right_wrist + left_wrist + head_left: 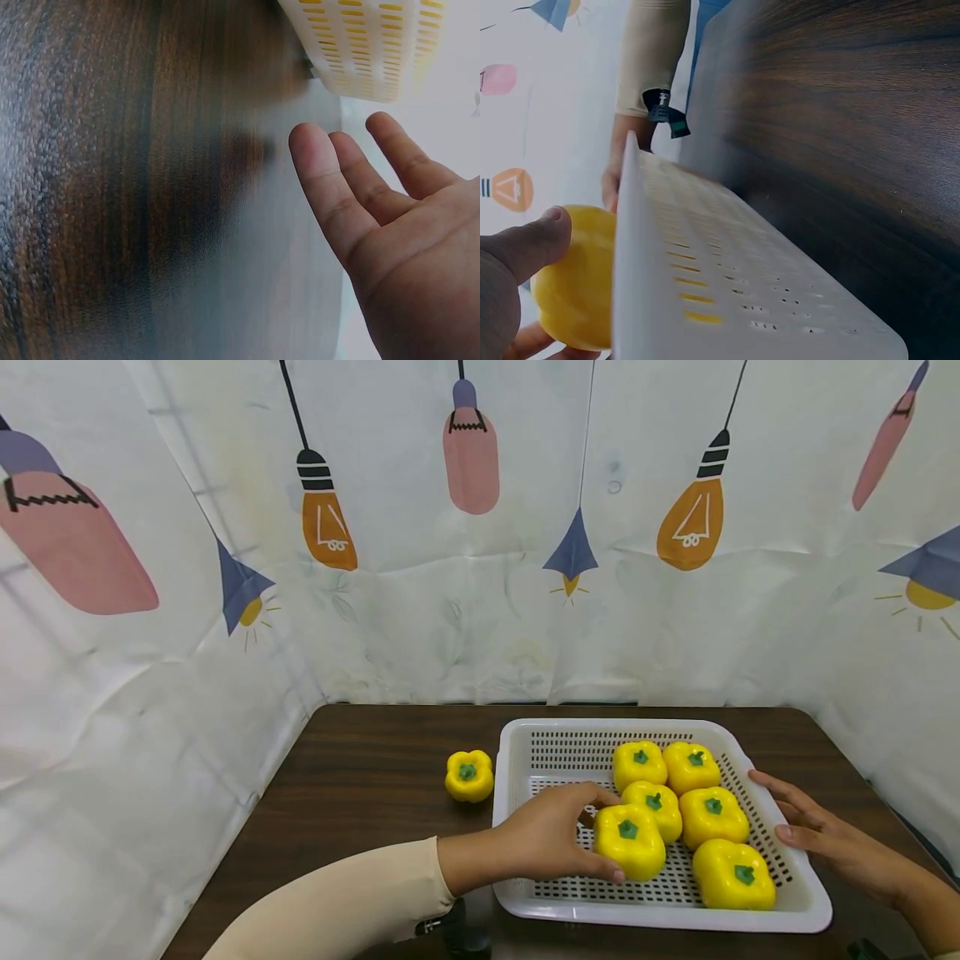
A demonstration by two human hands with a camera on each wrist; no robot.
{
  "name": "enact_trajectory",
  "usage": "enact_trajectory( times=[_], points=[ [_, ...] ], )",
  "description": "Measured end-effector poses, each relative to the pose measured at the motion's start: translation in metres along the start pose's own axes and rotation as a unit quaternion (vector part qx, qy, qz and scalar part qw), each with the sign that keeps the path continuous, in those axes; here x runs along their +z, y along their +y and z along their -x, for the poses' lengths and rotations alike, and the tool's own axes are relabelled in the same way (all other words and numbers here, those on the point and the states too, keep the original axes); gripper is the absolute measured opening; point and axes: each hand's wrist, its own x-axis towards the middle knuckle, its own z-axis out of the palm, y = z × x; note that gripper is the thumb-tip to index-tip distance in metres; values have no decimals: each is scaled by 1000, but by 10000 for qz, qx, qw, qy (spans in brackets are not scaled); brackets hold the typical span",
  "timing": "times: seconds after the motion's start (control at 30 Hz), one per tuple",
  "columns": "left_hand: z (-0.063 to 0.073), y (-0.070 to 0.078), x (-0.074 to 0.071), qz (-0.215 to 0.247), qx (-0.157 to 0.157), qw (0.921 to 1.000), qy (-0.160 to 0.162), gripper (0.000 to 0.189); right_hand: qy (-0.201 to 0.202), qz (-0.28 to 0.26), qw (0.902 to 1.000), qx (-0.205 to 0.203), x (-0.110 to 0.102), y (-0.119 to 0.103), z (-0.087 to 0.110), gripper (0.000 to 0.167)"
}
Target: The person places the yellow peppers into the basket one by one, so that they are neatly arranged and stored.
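My left hand [551, 837] grips a yellow bell pepper [628, 843] with a green stem, inside the white perforated basket [600, 912]. The left wrist view shows the thumb on one side of this pepper [585, 277], and the basket's wall [705, 247] partly covers it. Several more yellow bell peppers sit in the right half of the basket, one nearest the front right corner. At the basket's right rim is my right hand [840, 843], its fingertips at or touching the edge. In the right wrist view its fingers [337, 210] are extended and hold nothing.
A single yellow bell pepper [469, 777] stands on the dark wooden table [382, 777], left of the basket. White cloth [420, 618] printed with lamps hangs behind the table and along both sides. A black strap [660, 109] is on the right wrist.
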Motion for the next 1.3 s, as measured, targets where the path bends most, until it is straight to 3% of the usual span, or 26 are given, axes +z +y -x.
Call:
enact_trajectory(
  times=[0.67,1.3],
  points=[
    [-19,14,26,-902,35,9957,-228,75,-73,-127,9999,-43,-1,2,0,71],
    [-31,16,38,-767,23,9967,-260,73,-65,-226,9997,9,-1,2,-1,70]
  ],
)
